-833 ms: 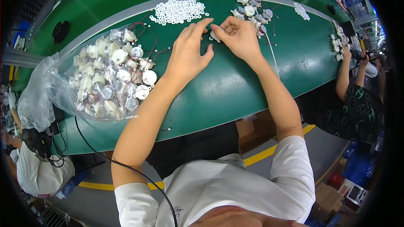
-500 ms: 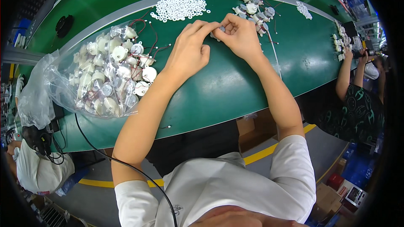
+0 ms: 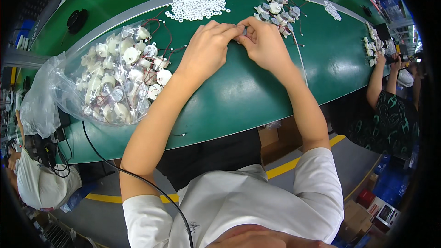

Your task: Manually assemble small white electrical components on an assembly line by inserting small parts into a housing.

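Near the far side of the green table, my left hand (image 3: 205, 48) and my right hand (image 3: 265, 43) meet at the fingertips. Between them shows a sliver of a small round grey part (image 3: 244, 31), mostly covered by fingers; it resembles the round parts in the pile beyond. The right thumb and forefinger pinch it, and the left fingertips close on its other side. Behind my left hand lies a spread of small white rings (image 3: 196, 7). Past my right hand is a pile of round grey-and-white wired parts (image 3: 278, 9).
A clear plastic bag (image 3: 62, 80) full of white round wired parts (image 3: 117, 94) lies on the table (image 3: 229, 105) at left. A black cable (image 3: 138, 176) crosses my left arm. More white rings (image 3: 331, 10) lie far right. Other people (image 3: 383, 110) work at both sides.
Both hands have drawn slightly nearer to me, still together around the small round part. The left fingers are more bunched, with the thumb now tucked out of sight.
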### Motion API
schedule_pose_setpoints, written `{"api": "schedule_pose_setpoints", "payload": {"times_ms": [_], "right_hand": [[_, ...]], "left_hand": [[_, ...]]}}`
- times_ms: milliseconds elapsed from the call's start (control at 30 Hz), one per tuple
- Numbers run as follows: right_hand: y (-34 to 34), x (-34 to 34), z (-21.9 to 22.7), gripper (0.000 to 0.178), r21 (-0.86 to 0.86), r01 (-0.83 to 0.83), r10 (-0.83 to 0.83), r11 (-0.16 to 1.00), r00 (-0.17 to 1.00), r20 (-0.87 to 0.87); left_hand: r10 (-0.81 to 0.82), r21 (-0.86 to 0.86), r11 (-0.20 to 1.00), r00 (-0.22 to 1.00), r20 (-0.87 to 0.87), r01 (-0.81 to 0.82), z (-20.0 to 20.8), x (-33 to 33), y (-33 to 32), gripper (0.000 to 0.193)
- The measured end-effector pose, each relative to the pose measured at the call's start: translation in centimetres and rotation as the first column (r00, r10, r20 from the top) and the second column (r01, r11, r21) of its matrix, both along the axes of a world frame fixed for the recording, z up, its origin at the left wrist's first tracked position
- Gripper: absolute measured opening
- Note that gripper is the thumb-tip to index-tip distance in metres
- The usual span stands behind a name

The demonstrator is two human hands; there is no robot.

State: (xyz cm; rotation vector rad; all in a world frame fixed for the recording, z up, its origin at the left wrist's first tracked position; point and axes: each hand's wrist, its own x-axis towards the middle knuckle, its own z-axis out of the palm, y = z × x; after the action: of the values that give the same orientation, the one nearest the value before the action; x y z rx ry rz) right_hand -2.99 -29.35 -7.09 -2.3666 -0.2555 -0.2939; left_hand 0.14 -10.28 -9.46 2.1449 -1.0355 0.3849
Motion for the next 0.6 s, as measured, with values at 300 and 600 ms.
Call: {"api": "schedule_pose_setpoints", "payload": {"times_ms": [300, 600], "right_hand": [[2.6, -0.7, -0.4, 0.013, -0.273, 0.106, -0.067, 0.956, 0.987, 0.147], [1.0, 0.8, 1.7, 0.011, -0.117, -0.013, 0.006, 0.993, 0.999, -0.054]], "left_hand": [[0.028, 0.093, 0.995, 0.998, 0.048, -0.033, 0.1, -0.1, 0.6, 0.046], [0.092, 0.189, 0.975, 0.987, 0.13, -0.116, -0.4, -0.3, 0.3, 0.049]]}}
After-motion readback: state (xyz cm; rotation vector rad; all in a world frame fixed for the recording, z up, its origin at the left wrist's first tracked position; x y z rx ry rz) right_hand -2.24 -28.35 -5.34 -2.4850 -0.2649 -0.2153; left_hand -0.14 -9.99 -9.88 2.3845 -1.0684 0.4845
